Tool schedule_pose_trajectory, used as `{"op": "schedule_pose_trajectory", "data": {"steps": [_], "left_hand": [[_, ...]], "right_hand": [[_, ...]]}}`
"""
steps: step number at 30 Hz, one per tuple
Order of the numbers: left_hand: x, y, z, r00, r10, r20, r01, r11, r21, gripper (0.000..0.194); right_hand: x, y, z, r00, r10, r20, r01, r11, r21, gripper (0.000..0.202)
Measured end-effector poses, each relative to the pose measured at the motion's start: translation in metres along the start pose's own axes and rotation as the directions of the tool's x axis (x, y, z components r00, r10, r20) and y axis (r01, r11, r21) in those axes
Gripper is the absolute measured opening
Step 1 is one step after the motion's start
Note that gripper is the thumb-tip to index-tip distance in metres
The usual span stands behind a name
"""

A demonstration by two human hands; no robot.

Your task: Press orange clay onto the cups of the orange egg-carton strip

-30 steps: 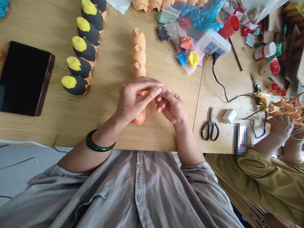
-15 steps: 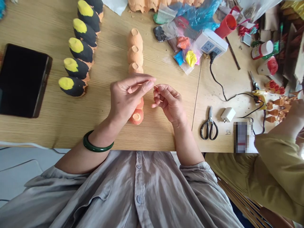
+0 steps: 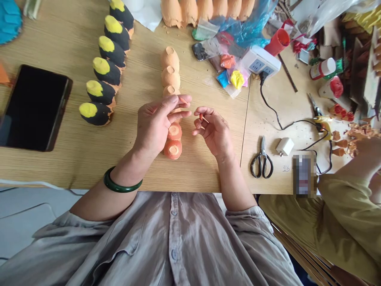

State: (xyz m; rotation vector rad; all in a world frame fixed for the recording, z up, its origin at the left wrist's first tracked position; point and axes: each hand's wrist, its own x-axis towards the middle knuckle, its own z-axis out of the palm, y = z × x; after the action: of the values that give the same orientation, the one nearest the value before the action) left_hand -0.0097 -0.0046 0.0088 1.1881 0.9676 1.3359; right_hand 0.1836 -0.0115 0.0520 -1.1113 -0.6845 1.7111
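Our left hand pinches a thin orange strip between thumb and fingers over the egg-carton row; our right hand holds a small orange-red piece among loosely curled fingers. On the bench, a clear bag carries a yellow lump; what the red cup holds we cannot tell. Bench top spreads between the row and the black-and-yellow cups, and the near edge passes beneath our forearms.

I have room between the black-and-yellow row and orange row; scissors obstruct my right hand outward.
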Motion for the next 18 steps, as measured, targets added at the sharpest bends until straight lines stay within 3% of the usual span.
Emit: {"op": "schedule_pose_trajectory", "data": {"steps": [4,8,11,13,18], "left_hand": [[0.004,-0.014,-0.001,0.992,0.125,0.019,-0.126,0.991,0.039,0.050],[0.001,-0.002,0.008,0.916,0.400,0.040,-0.401,0.906,0.138,0.041],[-0.005,0.023,0.019,0.915,0.403,0.023,-0.389,0.864,0.320,0.031],[-0.009,0.035,0.024,0.915,0.401,0.046,-0.391,0.852,0.347,0.030],[-0.011,0.031,0.028,0.926,0.376,0.043,-0.371,0.879,0.301,0.027]], "right_hand": [[-0.004,0.000,0.002,0.998,-0.055,0.022,0.056,0.997,-0.049,0.029],[-0.009,0.000,0.006,0.992,-0.117,0.051,0.120,0.991,-0.054,0.020],[-0.010,-0.001,0.008,0.990,-0.070,0.122,0.073,0.997,-0.016,0.022],[-0.010,-0.004,0.010,0.990,-0.012,0.139,0.014,1.000,-0.017,0.031],[-0.010,-0.009,0.011,0.991,0.083,0.103,-0.078,0.996,-0.045,0.047]]}}
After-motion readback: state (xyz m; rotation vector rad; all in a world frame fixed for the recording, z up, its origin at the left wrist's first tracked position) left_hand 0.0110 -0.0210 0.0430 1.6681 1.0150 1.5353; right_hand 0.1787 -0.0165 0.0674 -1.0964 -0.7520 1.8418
